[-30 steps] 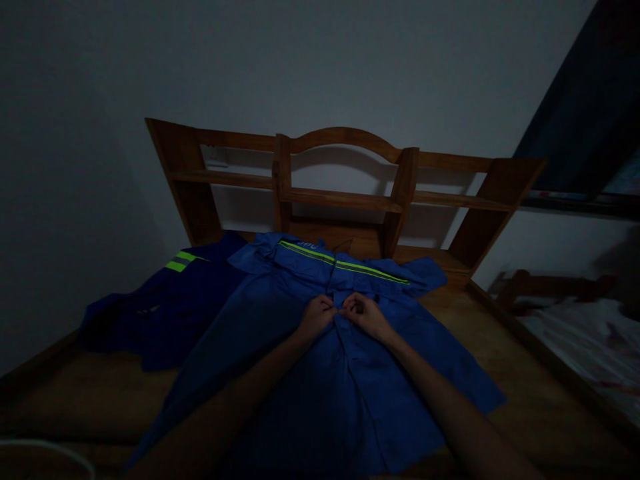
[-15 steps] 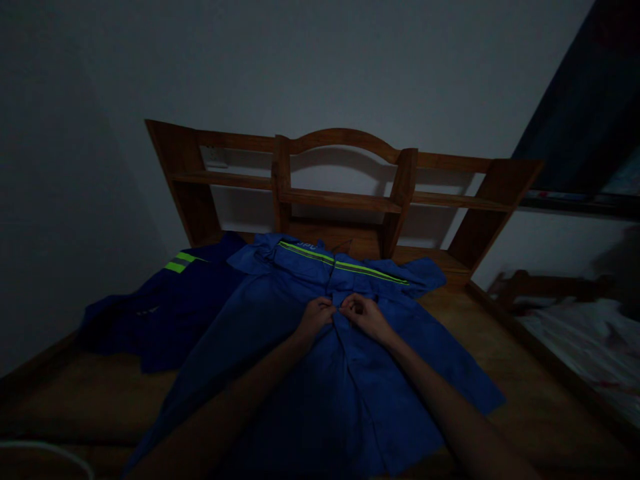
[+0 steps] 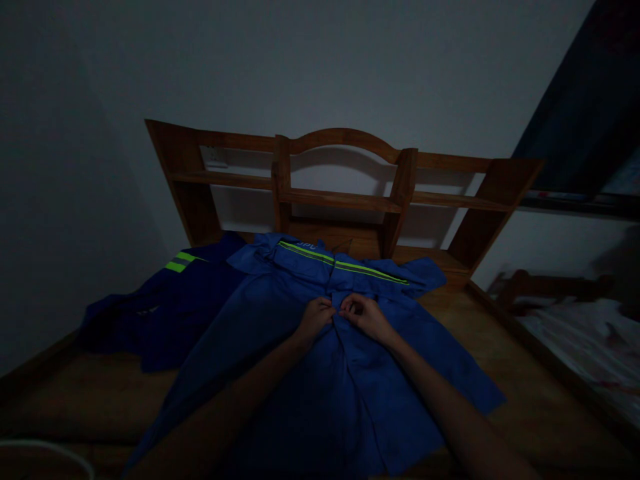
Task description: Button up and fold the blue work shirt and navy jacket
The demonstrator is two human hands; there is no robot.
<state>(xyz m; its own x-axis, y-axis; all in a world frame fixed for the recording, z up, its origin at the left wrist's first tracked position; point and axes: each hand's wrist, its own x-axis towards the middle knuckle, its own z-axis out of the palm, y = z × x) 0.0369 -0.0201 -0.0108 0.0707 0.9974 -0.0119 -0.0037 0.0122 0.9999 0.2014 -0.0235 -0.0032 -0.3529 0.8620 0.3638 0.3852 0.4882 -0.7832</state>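
A blue shirt (image 3: pixel 395 373) with a thin yellow-green stripe across its chest lies spread on the wooden desk, collar end away from me. My left hand (image 3: pixel 317 316) pinches the edge of its front opening, below the stripe. Close beside it, my right hand (image 3: pixel 365 316) is closed, thumb and fingertips together on the other side of the same placket. Whatever small part of the front sits between the fingertips is too dark to make out. A darker blue garment (image 3: pixel 185 320) with bright yellow-green and grey bands lies to the left, partly beneath the shirt.
A wooden shelf unit (image 3: pixel 345 197) stands along the back of the desk (image 3: pixel 520 373) against the wall. A white curved rim or cord (image 3: pixel 50 445) shows at the lower left. Beyond the right edge lies pale cloth (image 3: pixel 585 340) near a wooden rail (image 3: pixel 555 287).
Almost nothing differs. Both hands stay at the shirt's front opening, with only a very slight shift of the fingers.
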